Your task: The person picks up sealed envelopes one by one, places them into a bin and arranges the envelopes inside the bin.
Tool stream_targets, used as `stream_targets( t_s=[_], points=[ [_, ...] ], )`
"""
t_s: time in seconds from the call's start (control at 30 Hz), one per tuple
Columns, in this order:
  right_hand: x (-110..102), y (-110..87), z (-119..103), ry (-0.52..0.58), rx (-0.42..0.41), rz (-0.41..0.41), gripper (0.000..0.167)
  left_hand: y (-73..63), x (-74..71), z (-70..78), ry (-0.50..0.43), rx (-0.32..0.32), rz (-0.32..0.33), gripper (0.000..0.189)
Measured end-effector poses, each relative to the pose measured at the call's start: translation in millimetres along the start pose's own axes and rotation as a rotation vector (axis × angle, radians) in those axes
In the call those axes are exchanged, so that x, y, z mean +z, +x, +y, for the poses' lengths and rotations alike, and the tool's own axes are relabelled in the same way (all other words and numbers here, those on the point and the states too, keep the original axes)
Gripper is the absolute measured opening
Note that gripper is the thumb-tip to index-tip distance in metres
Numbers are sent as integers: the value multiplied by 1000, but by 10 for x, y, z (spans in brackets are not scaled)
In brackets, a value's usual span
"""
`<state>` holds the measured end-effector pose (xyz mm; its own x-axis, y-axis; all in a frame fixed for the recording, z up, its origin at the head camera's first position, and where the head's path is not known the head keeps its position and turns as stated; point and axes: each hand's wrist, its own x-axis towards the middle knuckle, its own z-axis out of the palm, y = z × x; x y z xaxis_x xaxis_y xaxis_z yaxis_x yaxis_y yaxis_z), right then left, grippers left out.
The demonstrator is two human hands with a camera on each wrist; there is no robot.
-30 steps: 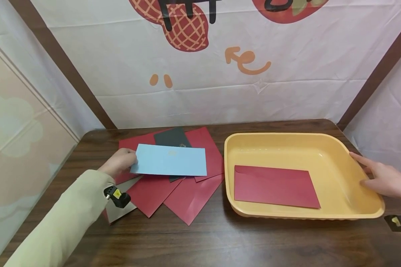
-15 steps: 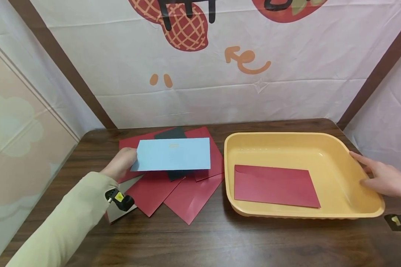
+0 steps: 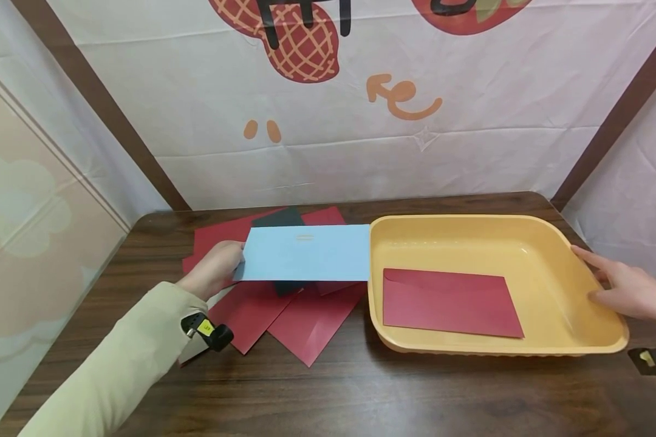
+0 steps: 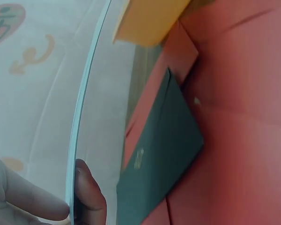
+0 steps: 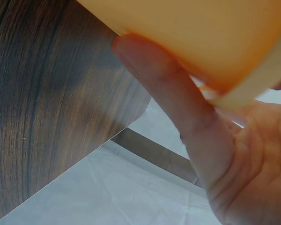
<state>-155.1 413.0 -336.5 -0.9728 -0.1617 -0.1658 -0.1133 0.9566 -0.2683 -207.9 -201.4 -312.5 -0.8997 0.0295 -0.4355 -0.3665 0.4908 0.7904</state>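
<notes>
Our left hand (image 3: pixel 221 267) pinches the near-left end of a light blue envelope (image 3: pixel 306 254), the thumb on one face and the fingers on the other; the left wrist view shows it almost edge-on between them. From that hand the envelope stretches off to the right, raised and tilted toward us, with a small gold mark near its far edge. Its right end meets the left rim of a yellow tray (image 3: pixel 552 291) as the head view sees it, though we cannot tell whether the two touch. Just under and around the left hand we see overlapping red envelopes (image 3: pixel 311 328), fanned out on the dark wooden table (image 3: pixel 361 394). A dark green envelope (image 3: pixel 279 217) lies among them, beyond the hand and to its right, partly covered by the blue one. Closer to us than the hand, beside the sleeve (image 3: pixel 115 358), a corner of a pale grey piece (image 3: pixel 197 347) shows. Our right hand (image 3: pixel 631 291) grips the tray's right wall between thumb and fingers. To the left of that hand, flat on the tray floor, rests a single red one (image 3: pixel 452 303), well apart from our fingers. Beyond both hands hangs a whitish printed cloth (image 3: pixel 333 164).
</notes>
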Motion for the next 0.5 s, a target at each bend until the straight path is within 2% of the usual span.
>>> stream_targets(
  t_s=[0.13, 0.5],
  points=[
    [-6, 4, -1, 2, 5, -6, 90, -40, 95, 66, -19, 32, -30, 53],
    [-6, -1, 2, -3, 6, -2, 90, -93, 355, 222, -45, 63, -77, 53]
  ],
)
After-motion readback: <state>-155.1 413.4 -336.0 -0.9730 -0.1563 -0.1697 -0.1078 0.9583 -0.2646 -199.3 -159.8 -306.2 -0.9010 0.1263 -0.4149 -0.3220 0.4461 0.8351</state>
